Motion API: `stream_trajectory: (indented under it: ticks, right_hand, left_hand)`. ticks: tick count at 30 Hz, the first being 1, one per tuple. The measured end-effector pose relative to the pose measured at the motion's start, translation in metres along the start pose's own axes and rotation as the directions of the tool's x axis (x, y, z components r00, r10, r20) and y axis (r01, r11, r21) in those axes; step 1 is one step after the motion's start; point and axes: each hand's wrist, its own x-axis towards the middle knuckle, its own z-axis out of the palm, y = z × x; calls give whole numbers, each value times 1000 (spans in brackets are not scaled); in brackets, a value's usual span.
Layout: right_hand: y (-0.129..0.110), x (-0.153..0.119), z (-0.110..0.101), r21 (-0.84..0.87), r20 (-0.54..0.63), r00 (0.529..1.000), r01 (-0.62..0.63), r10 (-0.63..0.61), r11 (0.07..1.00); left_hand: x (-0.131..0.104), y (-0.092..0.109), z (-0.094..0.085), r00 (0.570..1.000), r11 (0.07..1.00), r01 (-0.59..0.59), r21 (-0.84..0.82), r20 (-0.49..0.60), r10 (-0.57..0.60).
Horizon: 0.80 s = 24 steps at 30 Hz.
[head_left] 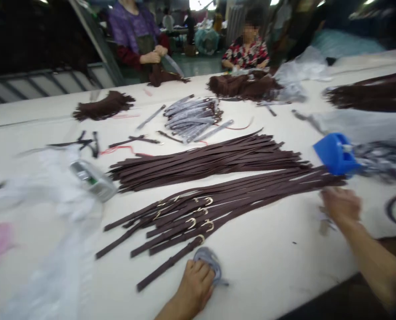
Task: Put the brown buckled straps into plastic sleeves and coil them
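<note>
My left hand is closed on a grey coiled strip at the front of the table, beside the buckle end of the nearest strap. My right hand is blurred, its fingers curled, just below the far ends of the buckled straps. A small pale, translucent piece shows under those fingers; what they grip I cannot make out. Several dark brown straps with gold-coloured buckles lie fanned out between my hands. Behind them rests a thick bundle of brown straps.
Beyond my right hand stands a blue tape dispenser. A silver-grey device lies left of the bundle, near crumpled white plastic. Plastic-wrapped straps are piled further back. Two people work across the table, one holding brown straps.
</note>
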Motion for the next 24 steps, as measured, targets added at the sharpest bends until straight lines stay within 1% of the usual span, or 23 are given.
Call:
stream_trajectory:
  ticks: [1, 2, 3, 4, 5, 6, 7, 8, 9, 10, 11, 12, 13, 14, 15, 16, 17, 19, 21, 22, 24]
  right_hand:
    - [-20, -9, -4, -54, -63, 998, 14, -18, 998]
    - [-43, -23, -8, -73, -66, 996, 47, -51, 996]
    - [-69, -41, -11, -36, -36, 997, 72, -73, 997]
    - [-98, -64, -13, 60, -5, 999, 51, -51, 997]
    - [-128, -92, -16, 201, 117, 992, 13, -38, 979]
    - [-158, -123, -20, 350, 296, 954, -72, -37, 934]
    - [-189, -154, -23, 464, 443, 896, -196, -35, 864]
    - [-218, -184, -25, 546, 563, 824, -311, -66, 778]
    - [-246, -211, -28, 595, 643, 758, -405, -108, 695]
    - [-270, -233, -30, 610, 696, 705, -480, -137, 630]
    - [-291, -250, -32, 622, 726, 667, -535, -165, 573]
    - [-308, -262, -34, 633, 738, 648, -567, -189, 527]
    - [-322, -270, -37, 644, 742, 636, -585, -215, 493]
    - [-334, -275, -40, 655, 741, 626, -592, -244, 471]
    - [-343, -278, -43, 663, 739, 615, -591, -275, 459]
    - [-350, -280, -47, 666, 739, 600, -587, -305, 460]
    - [-356, -283, -51, 665, 742, 583, -578, -331, 473]
    - [-365, -288, -57, 671, 736, 561, -530, -379, 519]
    - [-373, -294, -61, 697, 707, 547, -434, -448, 571]
    - [-376, -298, -63, 715, 689, 526, -378, -499, 588]
    - [-381, -304, -68, 756, 646, 463, -280, -607, 591]
  left_hand:
    - [-1, 7, -9, 999, 999, 39, -30, 19, -39]
    - [-2, 12, -18, 995, 992, 102, -70, 10, -102]
    - [-5, 16, -29, 980, 973, 191, -130, -24, -196]
    - [-9, 20, -40, 947, 931, 293, -217, -66, -313]
    - [-14, 23, -52, 892, 860, 388, -333, -101, -441]
    - [-21, 26, -64, 818, 753, 458, -472, -108, -565]
    - [-30, 29, -76, 738, 614, 491, -618, -80, -670]
    - [-40, 31, -88, 661, 455, 479, -751, -32, -750]
    - [-50, 33, -98, 597, 292, 429, -855, 25, -802]
    - [-61, 34, -106, 543, 144, 351, -925, 75, -837]
    - [-71, 35, -113, 490, 25, 255, -967, 107, -865]
    - [-80, 35, -118, 437, -65, 153, -986, 126, -891]
    - [-89, 36, -121, 383, -126, 55, -990, 138, -913]
    - [-96, 37, -124, 337, -166, -32, -986, 146, -930]
    - [-102, 39, -125, 304, -191, -102, -976, 152, -940]
    - [-106, 42, -126, 284, -204, -154, -967, 154, -946]
    - [-110, 45, -127, 275, -206, -191, -960, 149, -950]
    - [-117, 53, -129, 281, -183, -225, -957, 116, -953]
    - [-122, 61, -131, 292, -144, -228, -963, 73, -954]
    - [-125, 66, -133, 293, -123, -218, -968, 55, -954]
    - [-132, 76, -136, 294, -88, -171, -981, 34, -955]
